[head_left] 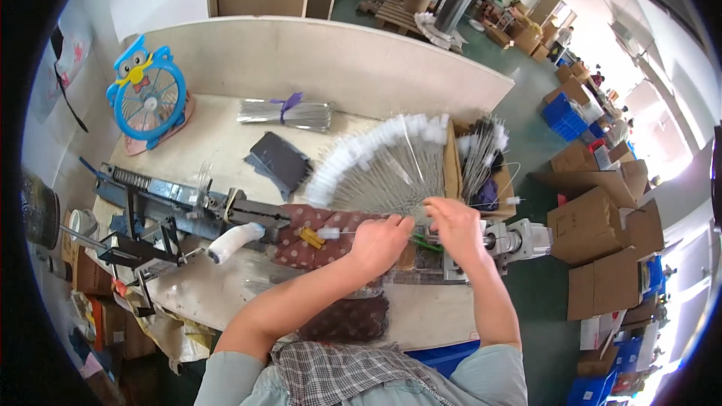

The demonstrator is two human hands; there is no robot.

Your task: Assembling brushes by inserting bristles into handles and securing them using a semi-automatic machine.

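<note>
Both my left hand (382, 245) and my right hand (456, 230) angle inward with fingers curled, their grip too hidden to tell, a thin white-tufted wire (329, 233) just beside the left over dotted brown cloth (298, 216), fanned-out metal wires (385, 179) beyond.

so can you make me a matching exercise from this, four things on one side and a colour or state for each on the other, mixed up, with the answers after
Things
1. fan
2. bundle
3. white-tipped wires
4. cloth

Colours and states
a. spread out in an arc
b. brown with pale dots
c. blue, with a bird's face on top
d. tied round in purple

Pairs
1-c, 2-d, 3-a, 4-b
</note>
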